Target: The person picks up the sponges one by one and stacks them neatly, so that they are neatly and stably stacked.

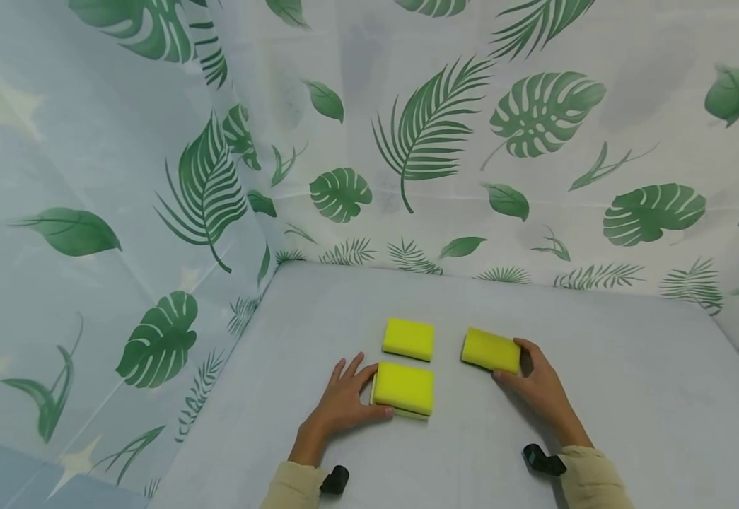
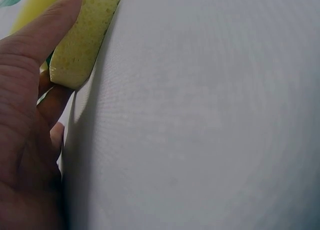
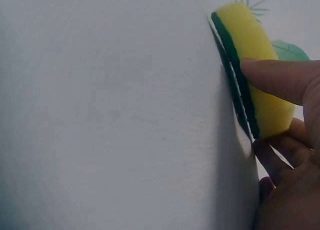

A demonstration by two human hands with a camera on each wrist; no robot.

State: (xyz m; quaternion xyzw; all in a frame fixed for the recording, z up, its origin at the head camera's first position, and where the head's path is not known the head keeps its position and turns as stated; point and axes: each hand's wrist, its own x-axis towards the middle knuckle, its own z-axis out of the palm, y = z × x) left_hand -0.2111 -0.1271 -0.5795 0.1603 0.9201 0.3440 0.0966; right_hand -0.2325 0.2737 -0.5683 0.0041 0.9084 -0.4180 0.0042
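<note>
My left hand (image 1: 344,401) grips a small stack at its left end, thumb along the near edge and index finger at the far left corner. On top of that stack is a bright yellow sponge (image 1: 405,386); a paler, porous sponge (image 2: 82,45) shows beneath it, partly behind the thumb. To the right, my right hand (image 1: 542,385) pinches another yellow sponge (image 1: 490,349) by its right end between thumb and fingers. That sponge's dark green scouring layer (image 3: 235,73) faces down, close over the table.
Just beyond the left stack lies another yellow sponge (image 1: 409,338), flat on the white table (image 1: 267,396). Leaf-printed fabric (image 1: 433,212) hangs along the table's back and left sides. Dark wrist cameras (image 1: 542,461) sit at both sleeves.
</note>
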